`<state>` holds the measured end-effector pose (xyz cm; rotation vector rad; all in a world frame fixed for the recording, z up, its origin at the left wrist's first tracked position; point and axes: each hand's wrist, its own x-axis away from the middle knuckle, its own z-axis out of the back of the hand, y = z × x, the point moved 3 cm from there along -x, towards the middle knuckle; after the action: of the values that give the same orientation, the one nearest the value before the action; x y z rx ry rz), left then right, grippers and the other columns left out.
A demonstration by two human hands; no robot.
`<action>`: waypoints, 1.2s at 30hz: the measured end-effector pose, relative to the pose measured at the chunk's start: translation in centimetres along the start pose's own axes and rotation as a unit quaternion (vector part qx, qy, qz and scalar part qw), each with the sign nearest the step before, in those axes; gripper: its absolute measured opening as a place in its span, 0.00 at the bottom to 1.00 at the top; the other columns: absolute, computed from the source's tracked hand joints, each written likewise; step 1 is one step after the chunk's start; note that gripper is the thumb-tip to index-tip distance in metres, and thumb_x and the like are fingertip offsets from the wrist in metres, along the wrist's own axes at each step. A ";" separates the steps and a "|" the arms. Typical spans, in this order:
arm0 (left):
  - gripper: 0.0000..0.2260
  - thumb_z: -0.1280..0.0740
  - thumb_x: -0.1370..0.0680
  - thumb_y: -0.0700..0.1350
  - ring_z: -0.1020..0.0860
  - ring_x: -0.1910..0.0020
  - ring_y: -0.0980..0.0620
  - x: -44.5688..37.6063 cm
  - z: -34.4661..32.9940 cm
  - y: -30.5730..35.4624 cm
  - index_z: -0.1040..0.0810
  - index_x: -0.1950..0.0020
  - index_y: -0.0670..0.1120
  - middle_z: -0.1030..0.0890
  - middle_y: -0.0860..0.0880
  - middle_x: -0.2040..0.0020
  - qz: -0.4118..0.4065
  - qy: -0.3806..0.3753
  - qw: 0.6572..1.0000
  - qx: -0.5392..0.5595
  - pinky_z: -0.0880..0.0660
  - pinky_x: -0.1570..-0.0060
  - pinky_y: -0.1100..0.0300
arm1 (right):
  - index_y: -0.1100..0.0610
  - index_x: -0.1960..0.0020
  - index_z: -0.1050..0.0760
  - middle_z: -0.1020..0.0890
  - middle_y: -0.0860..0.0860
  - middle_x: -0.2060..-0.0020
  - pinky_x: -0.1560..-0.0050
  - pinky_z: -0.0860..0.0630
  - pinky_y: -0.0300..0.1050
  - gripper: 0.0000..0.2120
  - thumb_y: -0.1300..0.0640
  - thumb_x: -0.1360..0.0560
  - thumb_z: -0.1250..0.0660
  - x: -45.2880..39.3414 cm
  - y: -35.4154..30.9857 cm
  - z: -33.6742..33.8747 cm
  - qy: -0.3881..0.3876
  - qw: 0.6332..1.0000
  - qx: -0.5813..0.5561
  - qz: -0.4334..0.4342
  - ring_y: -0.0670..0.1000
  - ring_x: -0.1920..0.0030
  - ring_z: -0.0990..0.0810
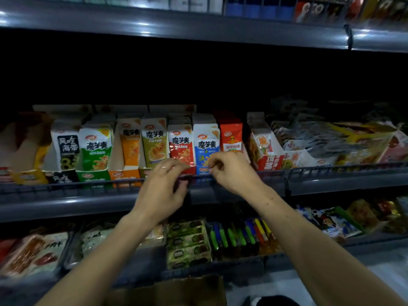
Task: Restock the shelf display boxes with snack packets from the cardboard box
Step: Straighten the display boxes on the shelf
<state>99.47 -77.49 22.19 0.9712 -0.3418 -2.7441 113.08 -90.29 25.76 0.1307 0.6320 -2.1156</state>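
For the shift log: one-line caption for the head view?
Both hands, left hand and right hand, reach red snack packets and blue snack packets on the grey shelf.

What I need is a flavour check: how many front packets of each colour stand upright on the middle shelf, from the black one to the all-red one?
Black packet: 1
Green packet: 1
Orange packet: 1
Olive packet: 1
Red packets: 2
Blue packet: 1
Total: 7
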 end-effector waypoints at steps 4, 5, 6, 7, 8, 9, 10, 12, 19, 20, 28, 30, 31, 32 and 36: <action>0.10 0.31 0.26 0.42 0.23 0.48 0.51 5.0 5.0 -5.4 0.20 0.45 0.48 0.20 0.51 0.48 0.076 0.059 0.995 0.038 0.26 0.48 0.56 | 0.52 0.53 0.20 0.18 0.48 0.59 0.54 0.21 0.49 0.04 0.57 0.26 0.32 0.0 -4.9 -2.6 -0.031 0.998 0.001 0.060 0.49 0.57 0.21; 0.10 0.30 0.26 0.41 0.23 0.48 0.52 5.9 6.0 -6.8 0.20 0.45 0.47 0.20 0.51 0.49 0.100 0.070 0.992 0.041 0.27 0.48 0.57 | 0.51 0.52 0.19 0.18 0.48 0.59 0.54 0.21 0.48 0.04 0.56 0.26 0.31 -0.3 -6.5 -3.2 -0.037 0.997 -0.003 0.071 0.49 0.57 0.21; 0.10 0.30 0.26 0.40 0.23 0.48 0.52 6.6 7.0 -8.2 0.20 0.45 0.47 0.20 0.51 0.48 0.127 0.086 0.987 0.042 0.28 0.48 0.58 | 0.51 0.52 0.19 0.18 0.47 0.58 0.54 0.21 0.48 0.04 0.56 0.26 0.31 -0.7 -8.1 -3.8 -0.043 0.996 -0.005 0.081 0.49 0.57 0.21; 0.09 0.30 0.26 0.40 0.24 0.47 0.52 7.3 7.8 -9.7 0.20 0.46 0.47 0.20 0.51 0.48 0.154 0.104 0.982 0.039 0.29 0.47 0.60 | 0.50 0.52 0.20 0.18 0.47 0.58 0.53 0.21 0.48 0.04 0.55 0.25 0.32 -1.2 -9.8 -4.4 -0.049 0.995 -0.004 0.092 0.48 0.57 0.21; 0.09 0.30 0.25 0.40 0.24 0.46 0.51 7.8 8.6 -11.2 0.20 0.45 0.46 0.21 0.50 0.48 0.180 0.122 0.975 0.036 0.30 0.47 0.60 | 0.50 0.52 0.20 0.19 0.47 0.57 0.53 0.21 0.48 0.04 0.55 0.25 0.32 -1.7 -11.5 -5.0 -0.055 0.993 -0.001 0.104 0.48 0.56 0.21; 0.10 0.30 0.25 0.41 0.24 0.45 0.50 8.1 9.2 -12.6 0.20 0.45 0.46 0.21 0.50 0.47 0.203 0.137 0.969 0.030 0.30 0.46 0.60 | 0.49 0.52 0.20 0.19 0.47 0.56 0.53 0.20 0.49 0.03 0.54 0.25 0.32 -2.3 -13.1 -5.6 -0.059 0.991 0.003 0.117 0.49 0.55 0.21; 0.11 0.30 0.26 0.41 0.25 0.43 0.47 8.4 9.8 -14.1 0.20 0.44 0.46 0.22 0.48 0.46 0.223 0.147 0.963 0.021 0.30 0.44 0.57 | 0.50 0.52 0.20 0.18 0.48 0.55 0.53 0.20 0.49 0.04 0.55 0.25 0.33 -3.0 -14.8 -6.3 -0.060 0.989 0.007 0.132 0.50 0.54 0.21; 0.15 0.30 0.27 0.43 0.29 0.39 0.43 8.6 10.7 -16.5 0.22 0.40 0.47 0.25 0.45 0.40 0.252 0.150 0.956 -0.022 0.31 0.40 0.51 | 0.53 0.52 0.20 0.17 0.51 0.55 0.54 0.21 0.49 0.05 0.56 0.26 0.33 -4.5 -17.9 -7.4 -0.053 0.986 0.018 0.157 0.53 0.54 0.20; 0.27 0.31 0.28 0.43 0.41 0.28 0.39 8.8 10.1 -20.8 0.31 0.30 0.51 0.38 0.41 0.27 0.264 0.072 0.959 -0.075 0.38 0.31 0.41 | 0.56 0.35 0.30 0.24 0.55 0.41 0.46 0.25 0.51 0.20 0.56 0.25 0.33 -10.1 -26.4 -11.3 0.025 0.969 0.105 0.222 0.58 0.41 0.25; 0.27 0.31 0.28 0.43 0.40 0.29 0.39 9.0 9.8 -21.0 0.32 0.30 0.52 0.38 0.41 0.27 0.261 0.068 0.961 -0.067 0.37 0.31 0.40 | 0.56 0.32 0.32 0.26 0.55 0.39 0.44 0.27 0.51 0.23 0.56 0.26 0.32 -11.0 -27.2 -12.0 0.035 0.962 0.136 0.233 0.58 0.38 0.27; 0.30 0.34 0.27 0.43 0.49 0.26 0.43 9.4 9.2 -21.7 0.39 0.26 0.55 0.47 0.46 0.23 0.250 0.063 0.965 -0.052 0.43 0.28 0.39 | 0.56 0.27 0.40 0.30 0.57 0.35 0.38 0.32 0.53 0.35 0.51 0.28 0.28 -15.0 -29.3 -14.5 0.009 0.953 0.219 0.209 0.60 0.35 0.30; 0.33 0.32 0.28 0.40 0.49 0.26 0.43 9.4 9.1 -21.5 0.39 0.25 0.53 0.47 0.44 0.24 0.223 0.070 0.970 -0.065 0.41 0.29 0.38 | 0.57 0.29 0.39 0.29 0.57 0.35 0.38 0.32 0.53 0.32 0.49 0.27 0.29 -14.9 -28.1 -14.2 0.007 0.959 0.203 0.197 0.60 0.35 0.29; 0.35 0.32 0.29 0.39 0.49 0.25 0.42 9.2 9.1 -21.3 0.39 0.25 0.53 0.47 0.43 0.24 0.209 0.072 0.973 -0.072 0.41 0.30 0.37 | 0.57 0.29 0.38 0.29 0.58 0.35 0.38 0.32 0.53 0.31 0.47 0.26 0.31 -14.8 -27.4 -14.0 0.005 0.960 0.199 0.196 0.61 0.35 0.30; 0.36 0.31 0.30 0.38 0.49 0.25 0.41 8.9 9.1 -21.0 0.39 0.25 0.53 0.46 0.42 0.24 0.191 0.071 0.976 -0.079 0.42 0.30 0.36 | 0.57 0.29 0.38 0.30 0.57 0.35 0.38 0.32 0.53 0.31 0.45 0.25 0.32 -14.7 -26.8 -13.8 0.002 0.961 0.196 0.197 0.60 0.35 0.30; 0.34 0.32 0.34 0.37 0.46 0.26 0.42 7.5 8.5 -19.5 0.33 0.29 0.55 0.38 0.44 0.27 0.135 0.048 0.985 -0.099 0.51 0.27 0.38 | 0.57 0.25 0.42 0.32 0.57 0.32 0.35 0.35 0.52 0.36 0.43 0.25 0.34 -14.5 -25.3 -13.4 -0.013 0.963 0.178 0.200 0.60 0.32 0.33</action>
<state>86.02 -59.73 18.64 0.9254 -0.1671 -2.4234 99.74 -61.31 28.64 0.3970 0.1804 -1.8102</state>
